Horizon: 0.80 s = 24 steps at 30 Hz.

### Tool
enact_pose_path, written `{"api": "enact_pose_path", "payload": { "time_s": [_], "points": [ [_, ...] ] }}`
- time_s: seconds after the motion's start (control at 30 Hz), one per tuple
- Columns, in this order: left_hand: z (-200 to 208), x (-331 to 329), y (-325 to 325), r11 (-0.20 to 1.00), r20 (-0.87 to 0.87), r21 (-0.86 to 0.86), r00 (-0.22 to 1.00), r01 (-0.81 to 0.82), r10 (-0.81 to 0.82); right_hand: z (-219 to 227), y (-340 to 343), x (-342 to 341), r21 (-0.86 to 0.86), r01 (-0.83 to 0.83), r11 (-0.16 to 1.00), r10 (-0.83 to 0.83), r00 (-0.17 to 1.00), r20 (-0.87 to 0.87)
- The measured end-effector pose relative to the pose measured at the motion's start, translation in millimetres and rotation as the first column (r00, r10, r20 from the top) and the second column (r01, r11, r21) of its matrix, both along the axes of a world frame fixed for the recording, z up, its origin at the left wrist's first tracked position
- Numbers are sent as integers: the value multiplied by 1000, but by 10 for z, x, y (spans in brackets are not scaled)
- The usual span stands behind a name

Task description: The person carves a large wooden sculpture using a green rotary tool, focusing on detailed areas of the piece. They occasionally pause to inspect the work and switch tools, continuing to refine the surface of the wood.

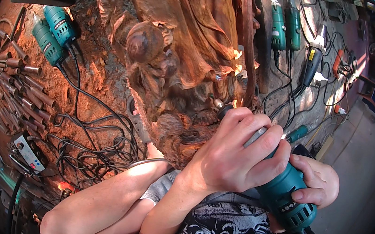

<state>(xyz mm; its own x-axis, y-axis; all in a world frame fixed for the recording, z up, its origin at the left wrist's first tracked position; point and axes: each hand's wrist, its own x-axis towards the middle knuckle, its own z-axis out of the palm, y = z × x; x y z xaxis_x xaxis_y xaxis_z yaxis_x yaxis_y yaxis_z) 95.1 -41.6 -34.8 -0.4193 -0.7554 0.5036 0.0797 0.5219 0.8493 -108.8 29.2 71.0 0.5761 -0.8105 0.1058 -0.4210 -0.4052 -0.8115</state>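
Both of my hands hold one green die grinder [285, 196], tilted with its tip toward the carving. My left hand [244, 152] wraps its fingers around the neck near the front end. Around the thicker motor body curls my right hand [312, 181], with its palm partly hidden by the tool. The small rotary bit [217, 101] at the tip reaches the lower folds of a reddish-brown wood carving [186, 36]; whether it touches the wood I cannot tell. The carving shows draped cloth and a round knob-like form at its left.
Two green grinders [54, 32] lie at upper left, two more [278, 22] at upper right. Several wooden-handled chisels [18, 92] are heaped at left above a control box [27, 153]. Black cables [97, 150] tangle beside my leg. A heat gun-like tool [315, 60] lies at right.
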Motion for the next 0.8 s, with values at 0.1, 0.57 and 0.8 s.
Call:
{"api": "enact_pose_path", "payload": {
  "time_s": [0.1,0.57,0.8],
  "points": [
    [6,8,29,999,-11,31,999,31,-31,130,48,16,5,33,999,-32,994,-107],
    [2,37,23,998,-38,52,998,43,-41,-46,327,140,-195,167,966,-189,977,-99],
    [15,54,23,996,-87,31,992,89,-86,179,52,-83,893,-43,447,-160,979,127]
  ]
}}
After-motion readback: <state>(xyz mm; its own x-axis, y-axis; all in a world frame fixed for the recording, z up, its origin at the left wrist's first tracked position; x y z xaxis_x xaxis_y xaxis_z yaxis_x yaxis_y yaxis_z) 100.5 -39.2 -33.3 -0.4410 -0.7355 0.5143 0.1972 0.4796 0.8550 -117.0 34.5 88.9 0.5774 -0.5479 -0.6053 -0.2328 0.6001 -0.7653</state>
